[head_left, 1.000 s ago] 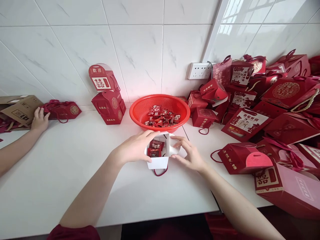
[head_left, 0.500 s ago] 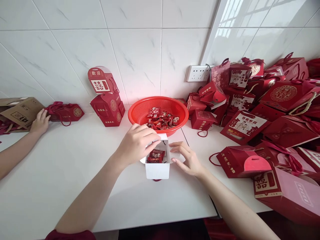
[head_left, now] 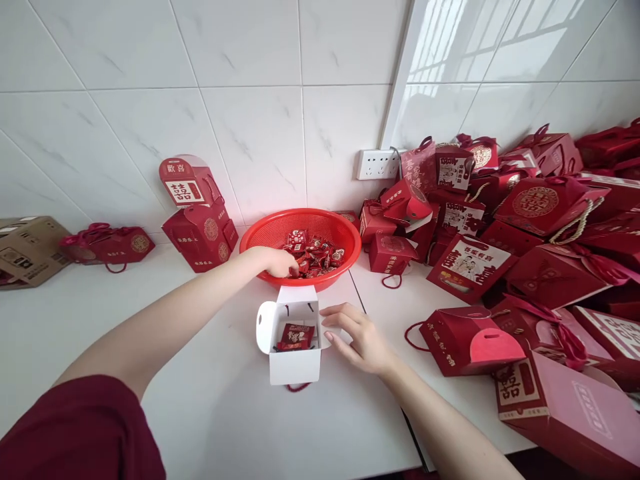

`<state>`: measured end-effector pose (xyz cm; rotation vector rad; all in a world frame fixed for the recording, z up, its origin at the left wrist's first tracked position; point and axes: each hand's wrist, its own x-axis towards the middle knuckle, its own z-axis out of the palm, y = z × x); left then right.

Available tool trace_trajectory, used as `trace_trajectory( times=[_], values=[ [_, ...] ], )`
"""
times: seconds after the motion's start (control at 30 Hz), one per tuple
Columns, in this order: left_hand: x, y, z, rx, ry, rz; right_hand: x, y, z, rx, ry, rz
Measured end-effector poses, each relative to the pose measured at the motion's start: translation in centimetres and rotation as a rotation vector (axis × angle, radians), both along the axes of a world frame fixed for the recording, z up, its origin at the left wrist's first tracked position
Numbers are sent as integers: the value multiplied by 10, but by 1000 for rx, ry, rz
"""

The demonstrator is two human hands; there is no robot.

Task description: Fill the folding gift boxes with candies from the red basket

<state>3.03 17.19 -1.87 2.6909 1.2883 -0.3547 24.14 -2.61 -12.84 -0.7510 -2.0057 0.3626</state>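
Note:
My left hand point(head_left: 281, 263) reaches into the red plastic basket point(head_left: 245, 241), its fingers drawn together at the wrapped candies point(head_left: 320, 257); whether a candy is between them is hidden. In front of the basket an open box with white inner walls point(head_left: 295, 368) stands on the table, flaps spread. Red packets point(head_left: 296, 337) lie inside it, and a dark red cord shows beneath its near side. My right hand point(head_left: 357, 337) is at the box's right side, fingers apart, fingertips by the right flap.
Many red gift boxes point(head_left: 473, 267) are heaped at the right. Stacked red boxes point(head_left: 203, 233), a ribboned red box point(head_left: 117, 245) and a brown carton point(head_left: 33, 252) stand along the wall at the left. A power strip point(head_left: 377, 165) is on the wall.
My left hand has gone from above the white box into the basket. My right hand stays beside the box. The other person's hand at the far left has left the view.

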Motion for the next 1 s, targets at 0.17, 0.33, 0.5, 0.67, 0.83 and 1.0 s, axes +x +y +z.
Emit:
trace_trajectory(
  times=[0.17,0.33,0.5,0.67,0.83,1.0],
  values=[
    [16,64,-15,19,56,47,-3,5,-1,-37,18,13],
    [16,107,-36,110,25,134,-2,10,-2,0,3,12],
    [20,114,-62,100,31,189,0,13,-1,12,-15,0],
    [23,112,-61,56,47,230,-1,15,-1,16,-24,-2],
    [19,102,-34,37,-55,211,0,14,-2,10,-27,-3],
    [19,32,14,233,-341,135,1,11,-2,-6,-27,5]
  ],
)
